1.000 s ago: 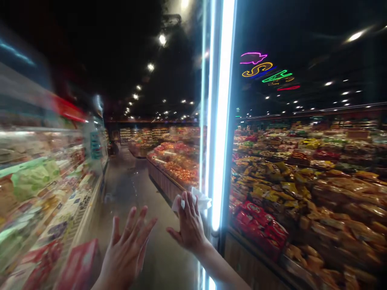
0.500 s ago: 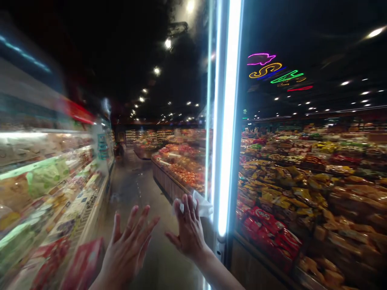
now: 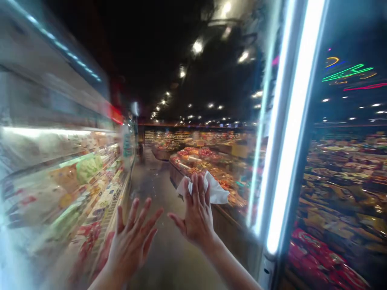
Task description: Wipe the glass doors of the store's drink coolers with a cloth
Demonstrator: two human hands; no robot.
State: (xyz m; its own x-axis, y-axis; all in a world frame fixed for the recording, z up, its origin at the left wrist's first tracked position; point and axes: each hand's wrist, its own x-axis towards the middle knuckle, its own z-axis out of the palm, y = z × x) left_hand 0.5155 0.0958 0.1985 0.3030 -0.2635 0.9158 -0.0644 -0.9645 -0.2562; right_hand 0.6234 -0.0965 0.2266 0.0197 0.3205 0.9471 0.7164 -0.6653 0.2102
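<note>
My right hand (image 3: 198, 215) is raised with its fingers stretched up and flat, holding a white tissue (image 3: 219, 191) under the fingers. The tissue spreads out on both sides of the fingertips. It appears to lie against a clear glass pane, though the pane's surface is hard to make out. To the left, my left hand (image 3: 133, 239) is raised palm away, fingers spread, with nothing in it. Whether that palm touches the glass, I cannot tell.
A bright upright light strip (image 3: 298, 125) on a metal frame stands at the right. Shelves of packaged goods (image 3: 87, 193), blurred, line the left. Beyond are an aisle floor (image 3: 151, 177), a produce-like display (image 3: 196, 155) and red packets (image 3: 323, 257).
The view has swung left, so the light strip and goods sit farther right. My right hand with the tissue is higher and slightly farther right; my left hand stays spread.
</note>
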